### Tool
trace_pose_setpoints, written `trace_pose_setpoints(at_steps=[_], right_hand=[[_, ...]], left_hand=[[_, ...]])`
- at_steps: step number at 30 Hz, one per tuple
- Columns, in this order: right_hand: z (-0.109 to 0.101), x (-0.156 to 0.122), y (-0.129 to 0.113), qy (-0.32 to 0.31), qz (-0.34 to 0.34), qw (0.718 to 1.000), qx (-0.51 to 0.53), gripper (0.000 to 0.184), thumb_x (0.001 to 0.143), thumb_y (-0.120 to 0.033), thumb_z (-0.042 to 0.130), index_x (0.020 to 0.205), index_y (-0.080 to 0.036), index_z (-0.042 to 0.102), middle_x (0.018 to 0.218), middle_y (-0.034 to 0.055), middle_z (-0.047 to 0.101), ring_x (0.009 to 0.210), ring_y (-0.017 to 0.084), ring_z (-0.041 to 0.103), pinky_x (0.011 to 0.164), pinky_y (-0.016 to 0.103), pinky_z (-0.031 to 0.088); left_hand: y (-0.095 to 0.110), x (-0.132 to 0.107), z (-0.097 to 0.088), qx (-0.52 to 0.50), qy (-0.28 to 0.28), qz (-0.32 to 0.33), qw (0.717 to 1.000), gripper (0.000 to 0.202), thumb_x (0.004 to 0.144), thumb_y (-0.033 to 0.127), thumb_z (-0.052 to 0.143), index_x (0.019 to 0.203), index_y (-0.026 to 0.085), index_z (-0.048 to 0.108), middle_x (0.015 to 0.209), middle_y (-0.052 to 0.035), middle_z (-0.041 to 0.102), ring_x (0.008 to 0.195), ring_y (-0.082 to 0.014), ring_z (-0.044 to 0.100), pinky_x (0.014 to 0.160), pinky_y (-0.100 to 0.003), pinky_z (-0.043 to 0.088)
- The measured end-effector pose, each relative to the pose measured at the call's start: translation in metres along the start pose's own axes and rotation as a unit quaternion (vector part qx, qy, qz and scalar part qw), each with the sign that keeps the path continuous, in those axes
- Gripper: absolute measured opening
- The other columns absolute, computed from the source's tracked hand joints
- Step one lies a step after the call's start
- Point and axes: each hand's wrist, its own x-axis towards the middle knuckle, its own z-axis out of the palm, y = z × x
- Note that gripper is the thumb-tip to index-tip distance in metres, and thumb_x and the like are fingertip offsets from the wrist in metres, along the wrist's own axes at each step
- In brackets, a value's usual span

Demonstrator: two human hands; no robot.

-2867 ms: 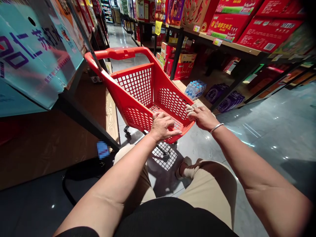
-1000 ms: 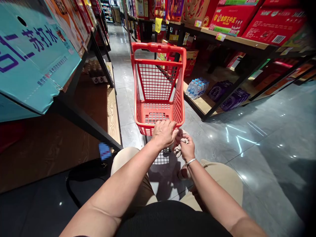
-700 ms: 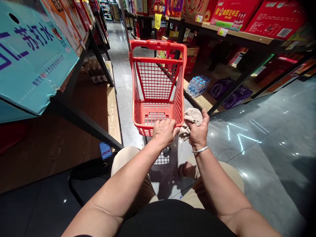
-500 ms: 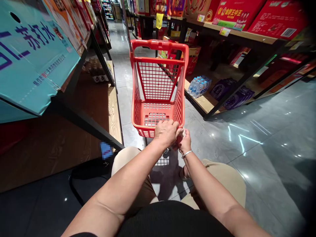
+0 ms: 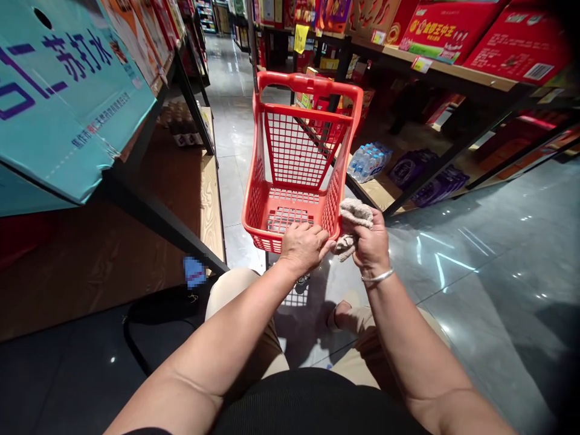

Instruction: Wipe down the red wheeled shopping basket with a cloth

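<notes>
A red plastic shopping cart (image 5: 296,197) stands in front of me, its basket holding nothing that I can see. My left hand (image 5: 304,246) is closed over the near rim of the basket, fingers curled inside. At the near right corner, my right hand (image 5: 372,241) grips a crumpled greyish-white cloth (image 5: 356,214). Part of the cloth lies against the outside of the basket's right wall, and a loose end hangs below my fingers. A silver bracelet (image 5: 378,276) circles the right wrist.
A shelf on the left carries a light blue carton (image 5: 67,115). The right shelf holds red boxes (image 5: 448,30), bottled water (image 5: 368,162) and purple packs (image 5: 419,174). A black bag (image 5: 158,314) rests low at left, and grey tiled floor (image 5: 457,254) stretches to the right.
My right hand has moved right and slightly up along the basket's side, bringing the cloth into fuller view. The left hand stays on the rim. The cart has turned a little.
</notes>
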Motion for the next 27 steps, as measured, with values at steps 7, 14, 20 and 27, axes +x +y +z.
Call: trace_pose_setpoints(at_steps=[7,14,20,27], right_hand=[[-0.001,-0.04,-0.022,-0.143,-0.203,0.911,-0.329,0.026,0.085,-0.033,0.07,0.109,-0.026,0.077,0.113,0.0062,0.067,0.11,0.021,0.064,0.105,0.04,0.052],[0.013,0.077,-0.022,-0.124,-0.245,0.848,-0.453,0.025,0.08,-0.024,0.073,0.105,-0.021,0.077,0.102,0.0067,0.064,0.097,0.023,0.062,0.098,0.044,0.05],[0.034,0.156,-0.028,-0.056,-0.211,0.825,-0.52,0.022,0.072,-0.017,0.077,0.094,-0.018,0.074,0.101,0.0046,0.058,0.098,0.021,0.057,0.108,0.049,0.043],[0.013,0.042,-0.035,-0.169,-0.248,0.794,-0.529,0.014,0.08,-0.026,0.07,0.092,-0.022,0.075,0.094,0.0055,0.062,0.086,0.02,0.057,0.091,0.039,0.051]], left_hand=[[0.003,-0.009,-0.004,-0.026,-0.02,-0.006,0.999,0.029,0.101,0.041,0.054,0.104,0.021,0.075,0.105,-0.0084,0.077,0.096,-0.026,0.064,0.086,-0.045,0.038],[0.01,-0.015,-0.007,-0.021,-0.028,0.0,0.999,0.033,0.104,0.048,0.051,0.101,0.022,0.072,0.102,-0.0068,0.075,0.096,-0.0254,0.064,0.084,-0.043,0.037],[0.011,-0.022,-0.008,-0.033,-0.009,0.006,0.999,0.041,0.104,0.055,0.049,0.095,0.023,0.072,0.1,-0.0037,0.077,0.092,-0.0228,0.065,0.083,-0.042,0.035],[0.007,-0.026,-0.015,-0.048,-0.018,0.01,0.999,0.046,0.107,0.054,0.043,0.092,0.024,0.074,0.097,-0.0028,0.077,0.093,-0.0225,0.066,0.087,-0.044,0.034]])
